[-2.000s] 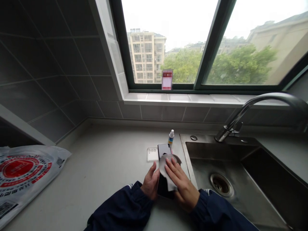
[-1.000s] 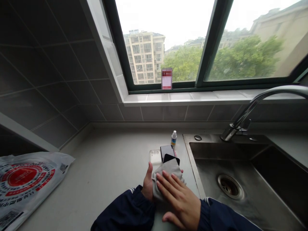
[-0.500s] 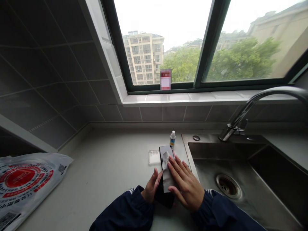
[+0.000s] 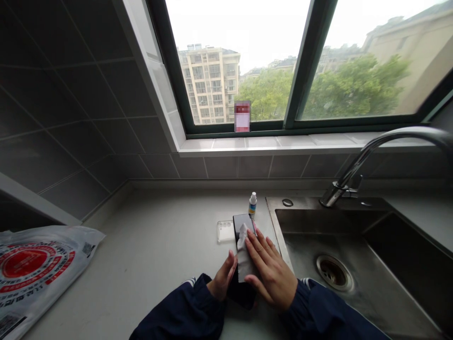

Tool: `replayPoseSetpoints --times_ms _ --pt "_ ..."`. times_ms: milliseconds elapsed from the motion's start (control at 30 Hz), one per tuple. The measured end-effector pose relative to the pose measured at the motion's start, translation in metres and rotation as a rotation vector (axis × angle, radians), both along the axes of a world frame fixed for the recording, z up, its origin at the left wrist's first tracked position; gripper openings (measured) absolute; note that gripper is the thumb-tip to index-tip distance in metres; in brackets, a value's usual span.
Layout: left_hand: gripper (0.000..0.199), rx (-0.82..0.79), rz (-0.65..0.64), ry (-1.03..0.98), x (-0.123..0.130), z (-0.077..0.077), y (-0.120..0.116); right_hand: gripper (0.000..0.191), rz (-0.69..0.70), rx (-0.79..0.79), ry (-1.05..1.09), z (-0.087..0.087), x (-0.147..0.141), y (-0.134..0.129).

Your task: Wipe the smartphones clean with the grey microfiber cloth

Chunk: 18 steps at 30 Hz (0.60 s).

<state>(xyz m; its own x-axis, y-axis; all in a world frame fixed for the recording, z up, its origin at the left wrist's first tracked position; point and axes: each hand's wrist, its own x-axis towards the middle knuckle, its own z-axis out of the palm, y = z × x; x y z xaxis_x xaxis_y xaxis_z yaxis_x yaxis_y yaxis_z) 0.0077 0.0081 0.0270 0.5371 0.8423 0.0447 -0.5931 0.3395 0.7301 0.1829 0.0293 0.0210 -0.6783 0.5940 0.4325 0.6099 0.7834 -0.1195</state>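
L hand [image 4: 222,281] is gripping the blk phone [image 4: 242,293] along its L side, thumb sticking up. R hand [image 4: 274,274] is lying open & flat on the grey cloth [image 4: 245,265], fingers stretching fwd, thumb spreading out, pressing it against the phone's upper side.

Phone is sitting btw both hands, over the R part of the counter [image 4: 166,250], nr the L edge of the sink [image 4: 270,208]; can't tell if it's touching the counter. It's looking flat, dark & smooth; cloth & fingers are hiding its far end. Cloth is showing a zigzag-cut L edge & crumpling a bit at the far tip.

Past the tip a 2nd flat device [image 4: 241,219] is lying, pale grey face w/ dark rim, nr pt covered. Clear case [image 4: 225,232] is lying just L of it. Small wht bottle [image 4: 252,206], blue/yellow label, is standing upright behind, nr the sink's far L corner. Chrome tap [image 4: 357,160] is rising from the sink's back edge. Red-printed plastic bag [image 4: 33,271] is taking up the counter's L side, well apart from the hands.
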Motion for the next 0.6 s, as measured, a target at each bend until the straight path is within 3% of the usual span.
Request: replayPoseSetpoints --times_ms 200,467,600 --pt "0.077 -0.025 0.003 -0.031 0.000 -0.004 0.000 0.075 0.010 0.003 -0.002 0.000 0.002 -0.002" --pt "0.065 -0.059 0.034 -0.238 -0.004 -0.020 0.002 0.077 0.119 -0.040 -0.080 0.003 -0.002 -0.008" --pt "0.065 -0.141 0.130 -0.278 -0.005 -0.018 0.003 0.074 0.146 -0.057 -0.077 0.003 -0.007 -0.014"
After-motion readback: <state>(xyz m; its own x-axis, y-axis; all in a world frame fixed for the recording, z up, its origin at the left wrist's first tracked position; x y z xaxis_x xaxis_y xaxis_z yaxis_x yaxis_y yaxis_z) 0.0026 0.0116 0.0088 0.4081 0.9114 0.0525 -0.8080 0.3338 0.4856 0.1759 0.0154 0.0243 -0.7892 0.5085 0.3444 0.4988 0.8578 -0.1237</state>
